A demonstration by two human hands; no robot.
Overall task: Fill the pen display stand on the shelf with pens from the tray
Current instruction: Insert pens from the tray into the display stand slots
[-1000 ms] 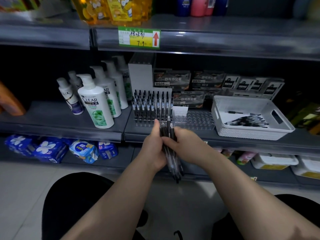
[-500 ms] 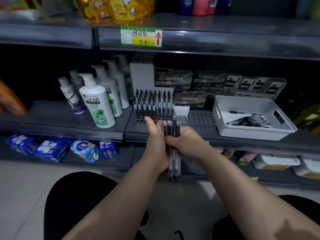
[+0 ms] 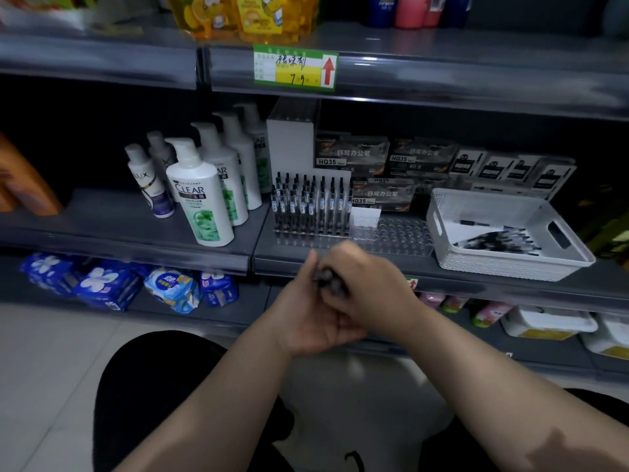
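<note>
A clear pen display stand (image 3: pixel 394 237) sits on the middle shelf; its left half holds several upright black pens (image 3: pixel 311 206), its right half shows bare holes. A white tray (image 3: pixel 442 219) to its right holds several loose pens (image 3: pixel 500 238). Just in front of the stand's front edge, my left hand (image 3: pixel 306 315) grips a bundle of pens (image 3: pixel 328 275), seen end-on with only the tips showing. My right hand (image 3: pixel 371 284) lies over the bundle from the right with curled fingers on it.
White shampoo pump bottles (image 3: pixel 199 199) stand left of the stand. Boxed pens (image 3: pixel 352 153) and carded packs (image 3: pixel 510 170) line the back of the shelf. A price label (image 3: pixel 295 68) hangs on the shelf above. Packaged goods fill the lower shelf.
The pen bundle, hanging vertically below my hands before, is now tilted so its ends face me. Both hands have stayed close together in front of the stand.
</note>
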